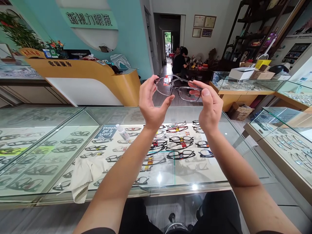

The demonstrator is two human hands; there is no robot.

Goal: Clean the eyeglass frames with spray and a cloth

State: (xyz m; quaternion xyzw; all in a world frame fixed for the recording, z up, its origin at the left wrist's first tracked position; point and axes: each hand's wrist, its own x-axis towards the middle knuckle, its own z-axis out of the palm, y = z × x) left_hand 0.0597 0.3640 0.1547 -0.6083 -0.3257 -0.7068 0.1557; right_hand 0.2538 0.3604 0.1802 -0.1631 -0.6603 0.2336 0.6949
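Observation:
A pair of eyeglasses (175, 91) with a thin dark frame is held up above the glass counter, a small red tag on one lens. My left hand (153, 104) grips its left end, fingers behind and thumb raised under the lens. At the other end my right hand (210, 105) pinches the frame near the hinge. Below them, rows of eyeglasses (180, 154) sit on the pale display surface. A white bottle (122, 132) stands by a dark printed card (105, 132). A cream cleaning cloth (84, 177) hangs over the counter's front edge.
The glass display counter (156, 191) spans the front. Another glass case (287, 139) stands at right, with cardboard boxes (262, 75) on the case behind. A wooden reception desk (97, 73) is at back left. Two people (180, 61) are at a far table. Part of a stool (175, 226) shows below.

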